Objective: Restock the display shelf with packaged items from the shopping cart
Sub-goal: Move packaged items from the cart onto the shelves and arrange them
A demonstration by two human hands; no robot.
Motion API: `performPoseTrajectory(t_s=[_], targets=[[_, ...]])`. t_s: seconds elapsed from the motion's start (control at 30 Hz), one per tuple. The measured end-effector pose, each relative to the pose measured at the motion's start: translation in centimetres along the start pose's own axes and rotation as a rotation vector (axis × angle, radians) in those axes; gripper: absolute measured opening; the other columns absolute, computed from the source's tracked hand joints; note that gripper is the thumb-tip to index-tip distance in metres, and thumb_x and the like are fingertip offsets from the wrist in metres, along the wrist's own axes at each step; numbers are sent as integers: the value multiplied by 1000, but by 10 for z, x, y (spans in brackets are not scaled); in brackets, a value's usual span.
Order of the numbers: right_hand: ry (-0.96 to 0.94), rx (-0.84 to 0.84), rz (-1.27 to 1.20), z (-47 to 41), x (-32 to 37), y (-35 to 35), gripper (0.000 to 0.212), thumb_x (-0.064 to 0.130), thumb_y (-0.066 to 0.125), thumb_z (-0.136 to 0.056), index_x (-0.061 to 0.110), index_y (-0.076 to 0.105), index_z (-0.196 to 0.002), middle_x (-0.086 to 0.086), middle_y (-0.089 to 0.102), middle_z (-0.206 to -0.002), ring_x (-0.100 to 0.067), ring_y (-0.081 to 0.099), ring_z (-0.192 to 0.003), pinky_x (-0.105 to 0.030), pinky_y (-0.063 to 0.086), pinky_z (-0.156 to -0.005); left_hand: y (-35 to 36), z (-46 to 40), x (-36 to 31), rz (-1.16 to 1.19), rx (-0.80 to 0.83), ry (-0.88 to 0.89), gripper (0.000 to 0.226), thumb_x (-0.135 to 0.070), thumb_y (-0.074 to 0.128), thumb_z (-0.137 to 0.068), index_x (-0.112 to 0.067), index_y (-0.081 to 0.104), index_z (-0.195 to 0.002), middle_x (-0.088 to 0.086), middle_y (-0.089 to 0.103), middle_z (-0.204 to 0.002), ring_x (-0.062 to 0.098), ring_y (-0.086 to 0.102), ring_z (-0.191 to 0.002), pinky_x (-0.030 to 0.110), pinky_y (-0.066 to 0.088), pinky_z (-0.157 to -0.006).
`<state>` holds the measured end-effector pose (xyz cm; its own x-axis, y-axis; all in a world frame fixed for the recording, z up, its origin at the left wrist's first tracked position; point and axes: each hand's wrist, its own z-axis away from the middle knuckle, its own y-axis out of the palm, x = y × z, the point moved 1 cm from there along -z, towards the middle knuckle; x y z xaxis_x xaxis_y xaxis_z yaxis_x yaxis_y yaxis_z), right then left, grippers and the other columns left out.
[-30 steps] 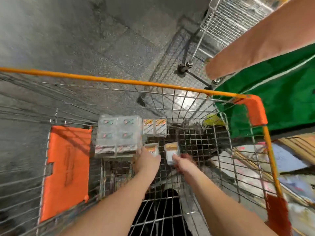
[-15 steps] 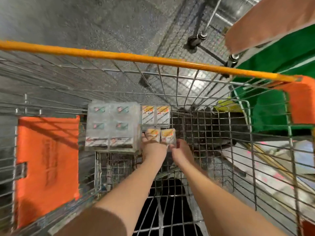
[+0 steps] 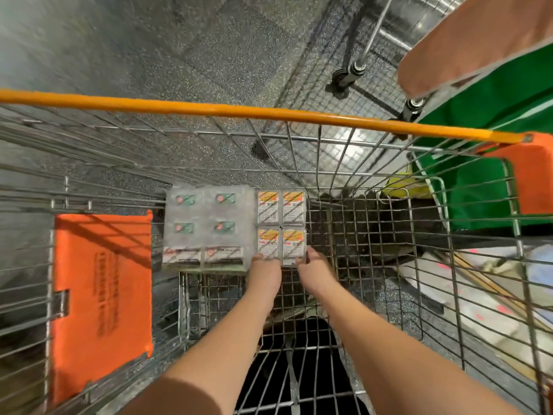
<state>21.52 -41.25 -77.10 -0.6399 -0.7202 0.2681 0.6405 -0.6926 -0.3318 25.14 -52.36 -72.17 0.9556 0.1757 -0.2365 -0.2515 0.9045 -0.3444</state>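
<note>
Both hands reach down into the wire shopping cart (image 3: 374, 265); the left hand (image 3: 264, 269) touches the near edge of the near-left small orange-topped box (image 3: 268, 242), and the right hand (image 3: 314, 266) touches the near edge of the near-right box (image 3: 294, 243); whether the fingers curl round the boxes or only press on them I cannot tell, since the fingertips are hidden behind the knuckles; the hands lie side by side, just apart; two more orange-topped boxes (image 3: 281, 206) sit just beyond, the four forming a square on the cart floor; a larger plastic-wrapped pack (image 3: 206, 226) with green labels lies just beside them on the left; the folded orange child seat flap (image 3: 101, 295) stands further left; the orange handle bar (image 3: 239, 110) crosses the far side; a green cloth (image 3: 478, 190) hangs outside the cart at the right.
</note>
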Motion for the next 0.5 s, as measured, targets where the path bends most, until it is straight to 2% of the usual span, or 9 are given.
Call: performPoseTrajectory(t_s=[0.07,0.13,0.23,0.33,0.37,0.43,0.5], targets=[[-26,9,72,7,2,-8,52,29,52,-97,32,35,-146,4,58,-105,-6,51,-64,-22,43,-53,-6,6,3,-77,102,10,45,-21,47,-98,-13,40,-142,2,57,-92,19,56,-79,40,55,-82],[-7,-6,142,17,4,-21,61,37,52,-97,34,23,-152,3,54,-112,-9,51,-62,-25,43,-50,-15,15,4,-135,199,48,48,-25,48,-98,-16,38,-144,0,56,-97,20,58,-90,38,52,-88],[-58,23,202,45,21,-43,54,41,48,-99,23,36,-148,-6,58,-130,-15,56,-81,-29,50,-72,-41,40,-13,-217,258,135,40,-29,47,-99,-14,45,-137,4,59,-112,21,60,-102,40,53,-94],[-193,50,262,94,45,-71,43,34,45,-100,14,52,-137,-9,58,-135,-25,58,-114,-29,44,-93,-63,76,-40,-186,307,200,34,-22,48,-98,-11,51,-129,10,61,-116,20,60,-91,36,51,-83],[-231,27,256,118,53,-81,39,34,46,-99,14,57,-131,-7,61,-130,-25,58,-114,-28,44,-93,-69,94,-50,-159,327,239,33,-23,49,-99,-9,52,-128,10,62,-112,19,60,-84,32,51,-74],[-304,-10,233,165,69,-103,35,36,48,-97,16,63,-122,-5,66,-117,-22,61,-102,-27,44,-82,-81,137,-73,-111,354,325,27,-25,50,-99,-10,54,-121,7,65,-107,15,59,-70,23,47,-54],[-369,-60,158,215,78,-129,32,38,48,-98,17,65,-116,-5,69,-108,-18,60,-87,-27,44,-69,-88,184,-96,-116,373,455,18,-26,49,-99,-14,56,-112,7,67,-111,15,60,-69,22,45,-55]])
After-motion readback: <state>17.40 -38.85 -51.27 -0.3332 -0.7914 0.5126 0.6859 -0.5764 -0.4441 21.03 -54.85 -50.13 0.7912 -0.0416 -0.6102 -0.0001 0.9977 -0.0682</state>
